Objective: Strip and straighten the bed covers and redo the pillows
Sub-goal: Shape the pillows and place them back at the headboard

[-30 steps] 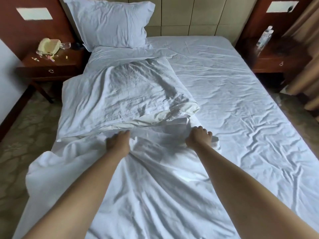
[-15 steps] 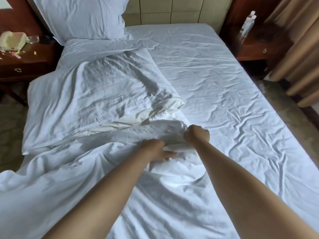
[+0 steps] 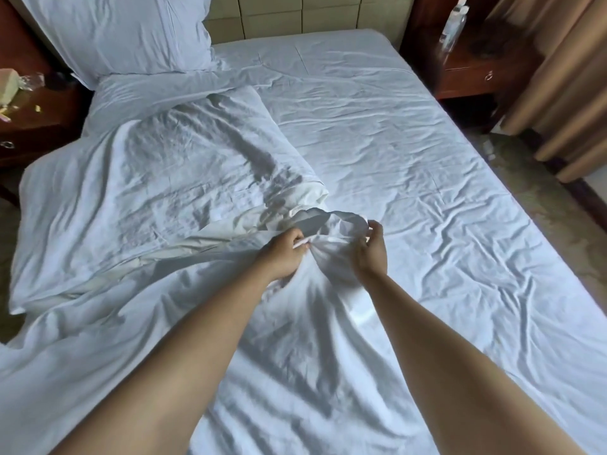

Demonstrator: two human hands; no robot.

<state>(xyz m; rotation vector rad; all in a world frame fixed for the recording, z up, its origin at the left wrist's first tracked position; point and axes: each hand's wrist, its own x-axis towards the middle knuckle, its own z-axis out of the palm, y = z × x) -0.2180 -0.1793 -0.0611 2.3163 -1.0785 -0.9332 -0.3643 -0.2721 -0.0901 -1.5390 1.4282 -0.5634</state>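
A white duvet cover (image 3: 289, 339) lies bunched across the near half of the bed, and its open edge is lifted at the middle. My left hand (image 3: 282, 254) pinches that edge between thumb and fingers. My right hand (image 3: 372, 251) grips the same edge a little to the right, holding the opening apart. Behind the hands a folded cream-edged duvet (image 3: 170, 192) lies on the left half of the bed. One white pillow (image 3: 124, 34) leans against the headboard at the far left. The wrinkled fitted sheet (image 3: 410, 165) covers the right half.
A dark wooden nightstand (image 3: 29, 123) with a beige phone and small clutter stands at the far left. Another nightstand (image 3: 473, 70) at the far right carries a clear bottle (image 3: 453, 24). Tan curtains (image 3: 565, 80) hang at the right. Patterned floor borders both sides of the bed.
My left hand slid right along the cover's edge toward my right hand. Both hands have now lifted the edge off the bed and spread it into an opening. The view shifted right.
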